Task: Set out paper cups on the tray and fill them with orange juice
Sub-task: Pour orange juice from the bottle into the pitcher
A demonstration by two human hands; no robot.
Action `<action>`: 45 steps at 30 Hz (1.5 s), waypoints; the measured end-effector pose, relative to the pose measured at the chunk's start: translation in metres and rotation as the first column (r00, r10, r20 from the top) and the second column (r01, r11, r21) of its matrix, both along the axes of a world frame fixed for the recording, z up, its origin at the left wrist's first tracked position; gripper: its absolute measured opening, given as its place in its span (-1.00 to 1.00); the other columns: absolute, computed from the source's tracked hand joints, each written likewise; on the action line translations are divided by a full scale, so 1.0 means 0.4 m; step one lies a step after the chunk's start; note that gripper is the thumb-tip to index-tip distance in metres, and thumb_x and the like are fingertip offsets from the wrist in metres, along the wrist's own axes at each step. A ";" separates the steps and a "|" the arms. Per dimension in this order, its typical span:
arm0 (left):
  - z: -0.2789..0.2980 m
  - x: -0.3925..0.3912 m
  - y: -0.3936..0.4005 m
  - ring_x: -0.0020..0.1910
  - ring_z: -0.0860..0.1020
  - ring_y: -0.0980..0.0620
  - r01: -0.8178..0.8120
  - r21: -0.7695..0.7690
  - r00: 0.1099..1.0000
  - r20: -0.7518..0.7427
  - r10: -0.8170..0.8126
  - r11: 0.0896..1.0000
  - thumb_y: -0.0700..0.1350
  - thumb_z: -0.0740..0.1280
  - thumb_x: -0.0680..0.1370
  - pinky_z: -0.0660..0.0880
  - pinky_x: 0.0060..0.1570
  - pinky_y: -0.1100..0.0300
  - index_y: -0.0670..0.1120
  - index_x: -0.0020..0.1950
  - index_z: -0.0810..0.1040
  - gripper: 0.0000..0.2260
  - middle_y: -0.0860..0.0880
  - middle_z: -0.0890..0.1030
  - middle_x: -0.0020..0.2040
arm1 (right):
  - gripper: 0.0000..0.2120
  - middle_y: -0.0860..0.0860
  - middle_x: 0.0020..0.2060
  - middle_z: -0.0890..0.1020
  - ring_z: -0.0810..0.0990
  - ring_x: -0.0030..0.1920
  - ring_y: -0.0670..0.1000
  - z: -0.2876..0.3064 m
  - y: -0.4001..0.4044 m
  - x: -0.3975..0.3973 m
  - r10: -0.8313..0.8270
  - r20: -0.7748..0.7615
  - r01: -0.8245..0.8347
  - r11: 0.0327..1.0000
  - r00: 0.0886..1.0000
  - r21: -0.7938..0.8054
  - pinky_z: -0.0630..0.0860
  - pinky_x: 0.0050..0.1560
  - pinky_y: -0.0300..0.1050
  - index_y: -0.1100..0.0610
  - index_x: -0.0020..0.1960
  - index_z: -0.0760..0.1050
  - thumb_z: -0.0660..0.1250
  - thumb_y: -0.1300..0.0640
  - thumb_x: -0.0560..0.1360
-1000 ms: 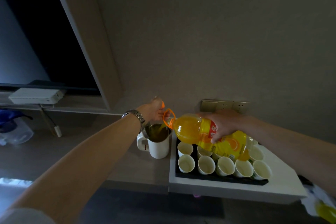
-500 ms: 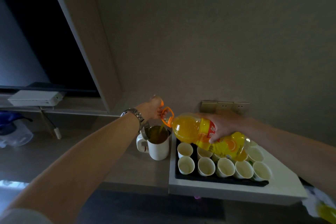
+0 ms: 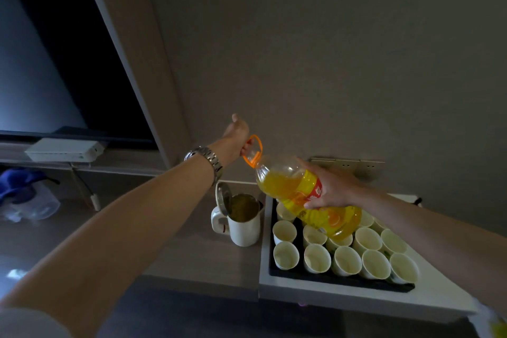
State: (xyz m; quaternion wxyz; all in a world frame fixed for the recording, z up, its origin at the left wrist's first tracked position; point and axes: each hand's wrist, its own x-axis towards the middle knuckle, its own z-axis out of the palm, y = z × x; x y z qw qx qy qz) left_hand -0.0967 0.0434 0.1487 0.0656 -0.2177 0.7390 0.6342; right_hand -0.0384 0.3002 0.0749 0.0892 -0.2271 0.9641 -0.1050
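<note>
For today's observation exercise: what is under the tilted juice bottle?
Under the juice bottle, gripped by the right hand, stand open paper cups on the black tray. The visible cups look empty. The bottle covers several back-row cups, so their contents cannot be seen.

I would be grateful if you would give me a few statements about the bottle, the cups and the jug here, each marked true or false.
1. The right hand grips the juice bottle round its body. True.
2. The left hand rests flat on the counter. False: it is raised, holding the orange handle loop at the bottle's neck.
3. The paper cups on the black tray look unfilled. True.
4. The white jug stands on the tray. False: it stands on the counter beside the tray.
5. The jug's lid is open. True.
</note>
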 end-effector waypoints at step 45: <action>-0.050 -0.199 -0.064 -0.48 0.41 0.18 0.258 -0.407 0.794 -0.428 -0.433 0.876 0.16 0.07 0.73 0.43 -0.40 0.20 -0.17 0.06 0.36 -0.62 0.00 0.39 -0.31 | 0.07 0.00 0.35 0.49 0.50 0.35 0.08 -0.239 -0.367 -0.304 -0.263 0.428 0.460 0.754 0.865 -0.468 0.49 0.33 0.08 -0.02 0.54 0.17 0.70 -0.08 0.20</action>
